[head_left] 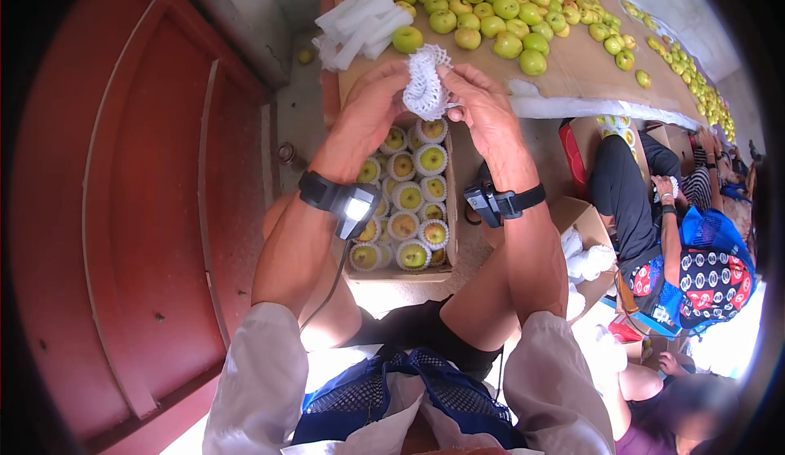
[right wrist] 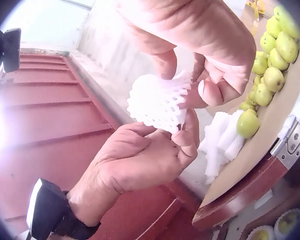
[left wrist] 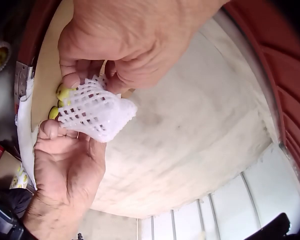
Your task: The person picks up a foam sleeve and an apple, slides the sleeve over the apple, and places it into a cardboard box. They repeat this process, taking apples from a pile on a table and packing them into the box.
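In the head view a white foam net sleeve point(head_left: 427, 83) is held up between both hands, over the near edge of the fruit table. My left hand point(head_left: 376, 103) pinches its left side with thumb and fingers. From the other side my right hand point(head_left: 488, 107) grips it, thumb near the upper rim. The left wrist view shows the diamond mesh of the sleeve point(left wrist: 97, 110) spread wide between the fingers, its far end bunched. Only mesh is visible there, no fruit. Below the hands stands a box point(head_left: 450, 268) of apples in white foam nets.
Loose green-yellow apples point(head_left: 507, 44) cover much of the cardboard-topped table point(head_left: 585, 87). A pile of flat foam sleeves point(head_left: 364, 26) lies at its left corner. A red metal door point(head_left: 147, 210) stands left. On the right, a carton point(head_left: 572, 214) holds white foam nets, and other people sit beyond.
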`<state>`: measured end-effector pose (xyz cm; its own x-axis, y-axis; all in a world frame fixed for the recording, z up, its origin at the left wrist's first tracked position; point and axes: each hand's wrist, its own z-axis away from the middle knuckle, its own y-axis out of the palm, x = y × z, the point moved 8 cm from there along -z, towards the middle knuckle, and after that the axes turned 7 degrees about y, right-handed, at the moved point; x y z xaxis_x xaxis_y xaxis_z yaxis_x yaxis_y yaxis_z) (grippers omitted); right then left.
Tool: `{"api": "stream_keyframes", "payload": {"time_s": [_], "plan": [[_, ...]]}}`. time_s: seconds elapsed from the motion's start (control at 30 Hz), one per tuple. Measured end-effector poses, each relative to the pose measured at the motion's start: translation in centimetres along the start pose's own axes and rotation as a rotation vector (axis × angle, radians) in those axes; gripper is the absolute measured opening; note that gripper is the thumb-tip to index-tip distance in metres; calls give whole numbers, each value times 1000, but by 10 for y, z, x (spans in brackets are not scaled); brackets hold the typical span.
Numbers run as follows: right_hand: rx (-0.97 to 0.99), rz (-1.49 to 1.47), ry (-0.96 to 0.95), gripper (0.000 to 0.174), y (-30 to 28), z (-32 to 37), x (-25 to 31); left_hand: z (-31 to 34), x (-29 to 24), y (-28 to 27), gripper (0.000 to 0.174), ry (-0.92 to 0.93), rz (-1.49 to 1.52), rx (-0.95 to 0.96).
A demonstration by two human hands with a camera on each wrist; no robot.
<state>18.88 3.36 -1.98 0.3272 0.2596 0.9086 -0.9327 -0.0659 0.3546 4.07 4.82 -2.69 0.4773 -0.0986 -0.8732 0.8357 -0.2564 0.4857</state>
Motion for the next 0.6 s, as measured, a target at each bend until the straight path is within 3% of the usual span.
{"api": "stream_keyframes", "payload": {"time_s": [0.2, 0.4, 0.5, 0.6], "plan": [[-24, 11, -16, 19, -6, -2, 2, 2, -10, -4, 35, 22, -208, -158], [-91, -41, -27, 24, -17, -6, 11, 5, -39, 10, 44, 216, -688, -121], [-108, -24, -45, 27, -20, -10, 10, 8, -40, 12, 40, 186, -701, -83], [-121, 24, -72, 28, -19, -10, 9, 1, -34, -2, 36, 275, -808, -70]]}}
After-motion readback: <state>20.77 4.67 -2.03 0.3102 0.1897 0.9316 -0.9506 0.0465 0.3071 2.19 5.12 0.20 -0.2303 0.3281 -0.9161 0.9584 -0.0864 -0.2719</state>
